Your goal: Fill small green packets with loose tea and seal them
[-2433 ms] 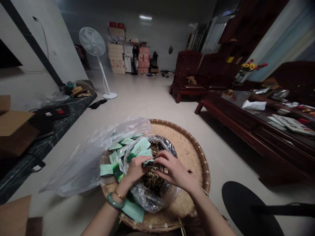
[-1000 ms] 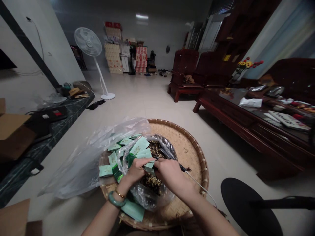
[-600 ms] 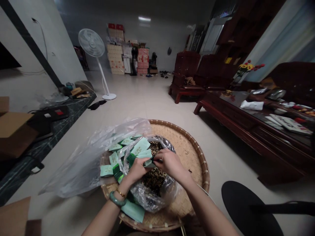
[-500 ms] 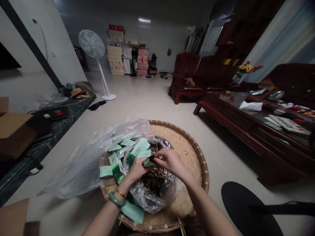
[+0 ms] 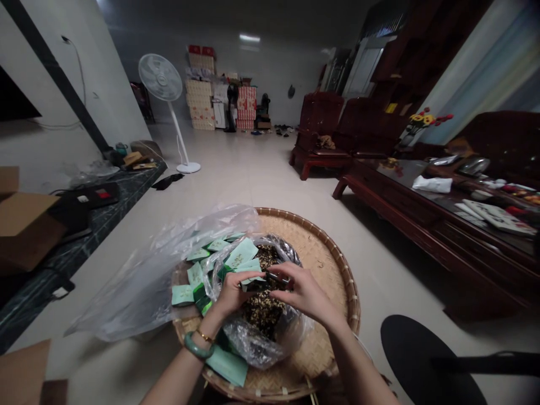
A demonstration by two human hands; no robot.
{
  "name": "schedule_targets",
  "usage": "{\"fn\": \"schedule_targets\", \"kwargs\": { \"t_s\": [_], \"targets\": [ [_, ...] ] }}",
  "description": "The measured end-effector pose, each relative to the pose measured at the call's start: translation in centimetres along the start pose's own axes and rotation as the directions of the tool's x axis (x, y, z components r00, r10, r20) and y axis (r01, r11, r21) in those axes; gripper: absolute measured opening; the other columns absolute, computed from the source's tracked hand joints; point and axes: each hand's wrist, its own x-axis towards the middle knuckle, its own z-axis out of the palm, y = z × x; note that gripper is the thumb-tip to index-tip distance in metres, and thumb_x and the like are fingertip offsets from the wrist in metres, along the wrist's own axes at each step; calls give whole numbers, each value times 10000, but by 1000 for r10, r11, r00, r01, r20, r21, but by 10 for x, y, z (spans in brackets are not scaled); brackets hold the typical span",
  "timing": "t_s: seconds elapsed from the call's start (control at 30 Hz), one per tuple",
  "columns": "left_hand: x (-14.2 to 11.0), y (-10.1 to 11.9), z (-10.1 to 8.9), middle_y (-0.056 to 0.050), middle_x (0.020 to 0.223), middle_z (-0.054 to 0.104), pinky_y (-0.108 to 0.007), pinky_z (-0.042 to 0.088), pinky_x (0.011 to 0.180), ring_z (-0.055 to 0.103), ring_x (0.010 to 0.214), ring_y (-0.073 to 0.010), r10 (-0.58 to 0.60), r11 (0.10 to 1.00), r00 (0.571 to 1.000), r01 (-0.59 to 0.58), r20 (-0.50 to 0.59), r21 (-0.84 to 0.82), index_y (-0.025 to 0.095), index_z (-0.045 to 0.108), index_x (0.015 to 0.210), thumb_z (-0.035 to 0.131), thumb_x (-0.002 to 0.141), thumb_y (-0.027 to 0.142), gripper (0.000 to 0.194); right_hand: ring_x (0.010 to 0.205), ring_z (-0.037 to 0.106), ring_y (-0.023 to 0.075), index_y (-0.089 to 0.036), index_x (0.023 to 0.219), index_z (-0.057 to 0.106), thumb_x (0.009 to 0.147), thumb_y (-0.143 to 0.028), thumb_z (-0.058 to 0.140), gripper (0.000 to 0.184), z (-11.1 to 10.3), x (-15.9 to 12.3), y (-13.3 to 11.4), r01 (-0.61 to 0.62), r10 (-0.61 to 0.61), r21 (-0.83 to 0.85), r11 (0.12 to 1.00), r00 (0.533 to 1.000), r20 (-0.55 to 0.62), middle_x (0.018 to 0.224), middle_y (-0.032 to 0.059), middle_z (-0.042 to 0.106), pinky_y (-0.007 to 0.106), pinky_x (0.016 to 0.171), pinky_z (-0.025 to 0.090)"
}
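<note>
My left hand (image 5: 231, 295), with a jade bangle (image 5: 198, 346) and a gold bracelet at the wrist, pinches a small green packet (image 5: 252, 285) between thumb and fingers. Facing it, my right hand (image 5: 310, 292) has thumb and fingers curved around a slim dark shiny piece (image 5: 278, 278); its kind is unclear. Beneath both hands lies a clear plastic bag (image 5: 253, 343) of loose dark and pale dried mix (image 5: 264, 312). Pale green packets (image 5: 241, 254) lean at the bag's left side, and several more (image 5: 183, 295) lie to the left. All rest on a round woven bamboo tray (image 5: 324, 259).
A large clear plastic sheet (image 5: 139, 281) spills off the tray's left side. To the right are a black round stand base (image 5: 417, 360) and a dark wooden table (image 5: 392, 208). A white fan (image 5: 179, 132) stands ahead; cardboard boxes (image 5: 29, 219) are at left.
My right hand has drawn back slightly from the packet, its fingers parting wider around the dark piece. My left hand has tilted the packet flatter.
</note>
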Motion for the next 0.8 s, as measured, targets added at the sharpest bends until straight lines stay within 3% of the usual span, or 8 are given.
{"fn": "schedule_targets", "kwargs": {
  "t_s": [0.07,0.17,0.2,0.27,0.4,0.53,0.67,0.8],
  "targets": [
    [0,1,5,-66,860,748,-325,518,793,678,828,-231,-42,999,999,43,27,-26,154,735,864,745,677,272,221,806,599,159,-247,1208,586,743,-312,729,491,6,3,-3,87,-87,-14,996,996,-11,1047,61,643,295,717,499],
    [0,3,11,-17,687,685,-263,484,634,616,660,-175,-175,983,982,178,75,-38,112,687,726,763,638,304,225,741,596,155,-209,949,707,782,-326,686,205,19,16,5,91,-86,59,994,993,-79,859,44,660,269,668,477],
    [0,5,13,-5,667,666,-250,468,611,596,640,-161,-224,973,970,229,94,-40,106,670,708,776,612,300,241,711,596,154,-188,792,717,801,-322,655,148,23,21,12,54,-41,117,992,993,-114,769,39,657,261,646,466],
    [0,8,12,-3,691,668,-252,467,628,595,654,-156,-310,943,938,324,158,-76,104,659,735,797,566,280,281,626,579,145,-163,685,697,758,-343,673,195,28,30,27,-62,106,255,965,981,-163,678,32,649,245,571,445],
    [1,12,8,-39,741,701,-306,508,678,649,667,-182,-402,828,838,504,369,-244,106,644,804,809,546,298,361,446,470,100,-140,722,667,717,-413,656,273,30,40,50,-265,304,419,868,952,-27,563,-12,580,218,431,365],
    [3,12,8,-23,653,678,-301,515,588,660,616,-190,-467,768,796,581,385,-271,123,610,772,818,547,342,377,600,508,120,-156,830,654,774,-425,596,281,31,46,50,-169,193,257,951,979,-69,707,6,611,218,527,388],
    [6,16,11,-33,667,693,-309,528,595,670,617,-194,-462,785,798,571,388,-239,120,614,779,818,554,331,370,530,351,96,-176,553,507,789,-468,599,386,40,54,47,-108,102,-35,994,984,-149,529,-50,414,224,492,263],
    [4,18,5,-58,766,722,-299,525,615,673,623,-183,-428,783,780,572,456,-244,114,632,830,827,545,285,385,503,237,83,-197,477,308,772,-522,595,525,44,60,56,-100,101,14,995,984,-147,512,-67,235,236,466,172]
  ]
}}
